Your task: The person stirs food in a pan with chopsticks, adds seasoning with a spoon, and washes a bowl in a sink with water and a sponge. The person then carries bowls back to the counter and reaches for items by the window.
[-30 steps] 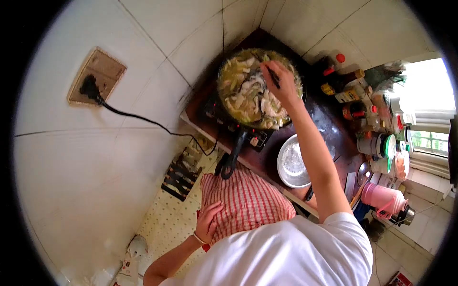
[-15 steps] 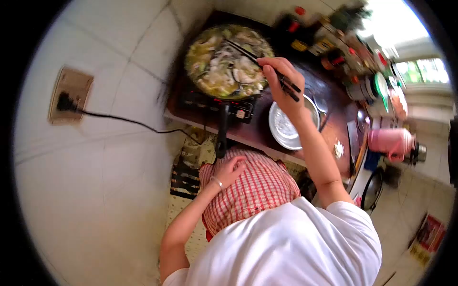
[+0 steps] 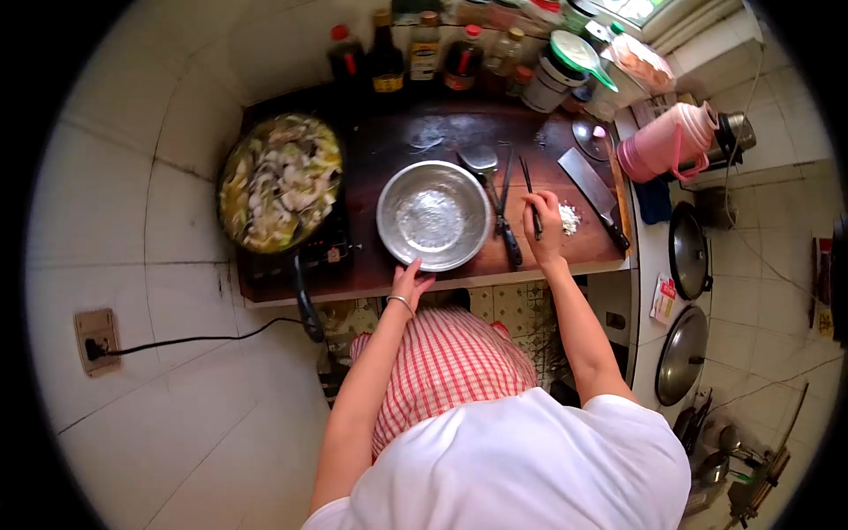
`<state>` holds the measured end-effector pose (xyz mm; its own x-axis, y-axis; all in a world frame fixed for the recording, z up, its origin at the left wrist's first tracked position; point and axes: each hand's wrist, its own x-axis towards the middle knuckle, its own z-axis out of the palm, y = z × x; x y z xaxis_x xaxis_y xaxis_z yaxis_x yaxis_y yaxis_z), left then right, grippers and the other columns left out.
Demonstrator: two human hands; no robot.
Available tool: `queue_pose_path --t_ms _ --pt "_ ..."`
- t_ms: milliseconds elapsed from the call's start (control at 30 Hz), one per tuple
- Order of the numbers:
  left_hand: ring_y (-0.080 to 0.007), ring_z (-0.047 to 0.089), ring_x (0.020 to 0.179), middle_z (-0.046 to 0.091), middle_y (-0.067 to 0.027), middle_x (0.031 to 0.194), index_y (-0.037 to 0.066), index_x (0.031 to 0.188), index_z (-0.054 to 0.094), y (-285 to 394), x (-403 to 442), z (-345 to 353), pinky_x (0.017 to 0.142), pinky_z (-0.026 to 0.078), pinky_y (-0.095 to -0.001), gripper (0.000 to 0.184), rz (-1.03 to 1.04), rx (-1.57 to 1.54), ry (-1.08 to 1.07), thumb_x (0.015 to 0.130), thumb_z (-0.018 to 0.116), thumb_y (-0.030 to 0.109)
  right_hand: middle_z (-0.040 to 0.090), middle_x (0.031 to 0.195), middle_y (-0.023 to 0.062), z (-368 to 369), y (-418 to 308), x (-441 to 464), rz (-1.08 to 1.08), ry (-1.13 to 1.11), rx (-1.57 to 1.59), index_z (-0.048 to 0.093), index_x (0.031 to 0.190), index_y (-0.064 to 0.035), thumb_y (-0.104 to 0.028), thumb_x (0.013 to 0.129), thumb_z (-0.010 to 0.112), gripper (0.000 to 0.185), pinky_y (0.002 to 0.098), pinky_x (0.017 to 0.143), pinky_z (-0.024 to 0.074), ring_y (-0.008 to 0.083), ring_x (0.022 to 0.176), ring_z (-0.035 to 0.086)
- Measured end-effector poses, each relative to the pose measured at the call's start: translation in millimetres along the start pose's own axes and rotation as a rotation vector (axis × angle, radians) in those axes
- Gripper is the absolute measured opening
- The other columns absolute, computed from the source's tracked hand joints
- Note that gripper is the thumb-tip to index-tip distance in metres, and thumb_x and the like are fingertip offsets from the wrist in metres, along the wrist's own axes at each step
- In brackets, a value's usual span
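Observation:
My left hand (image 3: 412, 285) is at the near rim of a metal bowl (image 3: 433, 216), its fingertips against the rim. My right hand (image 3: 546, 231) is closed on dark chopsticks (image 3: 528, 181), which point away over the wooden board. Just right of that hand lies a small heap of white chopped pieces (image 3: 570, 219). A cleaver (image 3: 590, 184) rests further right. Between the bowl and my right hand are a ladle (image 3: 479, 160) and a black-handled utensil (image 3: 511, 240). The pan (image 3: 281, 184) at the left holds pale meat and green pieces in yellowish liquid.
Sauce bottles (image 3: 424, 49) and jars (image 3: 549, 79) line the back wall. A pink thermos (image 3: 664, 141) stands at the right, with pan lids (image 3: 681, 355) below it. The pan's handle (image 3: 306, 300) juts over the front edge, near a power cord (image 3: 203, 336).
The view has swung right. My right hand has left the pan and moved right with the chopsticks. My left hand has gone from the checked apron to the bowl's rim.

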<state>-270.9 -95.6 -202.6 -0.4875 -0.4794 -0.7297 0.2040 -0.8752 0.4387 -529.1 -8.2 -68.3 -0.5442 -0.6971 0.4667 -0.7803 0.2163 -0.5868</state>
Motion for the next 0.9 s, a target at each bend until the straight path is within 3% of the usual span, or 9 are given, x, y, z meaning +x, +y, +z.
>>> queue_pose_path --t_ms 133,333,400,500,533,600,667,833,900 --pt "-0.0315 0.057 0.099 0.053 -0.016 0.11 0.002 0.113 0.044 -10.2 17.3 8.7 0.083 0.052 -0.0486 0.031 0.119 -0.049 0.066 0.082 0.052 0.003 0.052 0.11 0.0139 10.6 98.2 -19.3 -0.041 -0.146 -0.13 0.058 0.097 -0.0049 0.001 0.077 0.057 0.021 0.0349 0.075 0.0476 0.0306 0.095 0.056" --pt "-0.0223 0.057 0.092 0.057 -0.0091 0.103 0.003 0.103 0.051 7.8 -44.0 14.0 0.077 0.053 -0.0402 0.022 0.239 0.037 0.018 0.082 0.053 0.004 0.049 0.118 0.0137 46.3 156.9 -30.4 -0.271 -0.345 -0.177 0.053 0.102 -0.005 -0.005 0.08 0.05 0.022 0.0362 0.087 0.0456 0.0307 0.111 0.049" --pt "-0.0216 0.057 0.093 0.057 -0.0081 0.103 0.003 0.102 0.052 13.7 -75.7 16.1 0.077 0.053 -0.0381 0.02 0.269 0.009 0.028 0.082 0.053 0.005 0.05 0.119 0.0151 40.1 141.3 -30.0 -0.149 -0.394 -0.136 0.052 0.109 -0.0045 -0.004 0.082 0.047 0.028 0.0371 0.089 0.0449 0.0319 0.112 0.049" --pt "-0.0223 0.057 0.096 0.058 -0.0086 0.105 0.002 0.106 0.052 20.0 -123.4 4.0 0.079 0.053 -0.0366 0.025 0.266 0.035 0.024 0.082 0.051 0.006 0.052 0.118 0.0182 30.8 113.0 -37.4 0.063 -0.182 0.01 0.052 0.115 -0.0044 0.004 0.076 0.052 0.04 0.0388 0.088 0.0446 0.0361 0.109 0.051" --pt "-0.0223 0.057 0.096 0.058 -0.0086 0.105 0.002 0.106 0.052 19.6 -131.3 -3.5 0.079 0.053 -0.0366 0.025 0.263 0.047 0.019 0.082 0.051 0.006 0.054 0.113 0.0167 33.9 107.0 -46.0 0.061 0.014 0.08 0.055 0.111 -0.0046 0.005 0.076 0.055 0.036 0.0372 0.083 0.0473 0.0352 0.101 0.055" --pt "-0.0251 0.059 0.1 0.058 -0.0119 0.11 0.0 0.11 0.051 20.5 -142.5 -11.0 0.081 0.054 -0.0408 0.029 0.235 0.018 -0.027 0.081 0.05 0.005 0.058 0.104 0.0146 26.4 87.3 -73.7 0.304 0.115 0.278 0.06 0.1 -0.0035 0.003 0.078 0.057 0.023 0.0348 0.075 0.0493 0.0324 0.089 0.06" --pt "-0.028 0.06 0.101 0.057 -0.0154 0.113 -0.002 0.113 0.049 19.8 -145.0 -12.1 0.08 0.055 -0.044 0.033 0.216 0.085 -0.09 0.081 0.05 0.005 0.061 0.092 0.0109 6.5 63.1 -110.3 0.376 0.226 0.235 0.061 0.085 -0.0001 -0.002 0.079 0.063 0.006 0.0269 0.066 0.0492 0.0198 0.079 0.061" --pt "-0.0263 0.06 0.095 0.057 -0.0136 0.11 -0.001 0.117 0.043 1.4 -96.1 -1.8 0.077 0.055 -0.042 0.036 0.031 0.385 -0.209 0.082 0.05 0.008 0.06 0.078 0.0097 -41.7 22.1 -216.0 0.614 0.255 0.196 0.062 0.076 -0.001 -0.006 0.075 0.069 0.008 0.0309 0.061 0.0483 0.0225 0.07 0.061" --pt "-0.0248 0.059 0.095 0.054 -0.0133 0.111 0.0 0.12 0.039 -10.2 -95.8 31.7 0.077 0.055 -0.0428 0.041 -0.035 0.503 -0.232 0.082 0.05 0.009 0.059 0.076 0.0091 -66.9 9.2 -264.2 0.839 0.265 0.158 0.06 0.071 -0.0006 -0.01 0.075 0.072 0.016 0.0298 0.06 0.0473 0.0207 0.066 0.059"
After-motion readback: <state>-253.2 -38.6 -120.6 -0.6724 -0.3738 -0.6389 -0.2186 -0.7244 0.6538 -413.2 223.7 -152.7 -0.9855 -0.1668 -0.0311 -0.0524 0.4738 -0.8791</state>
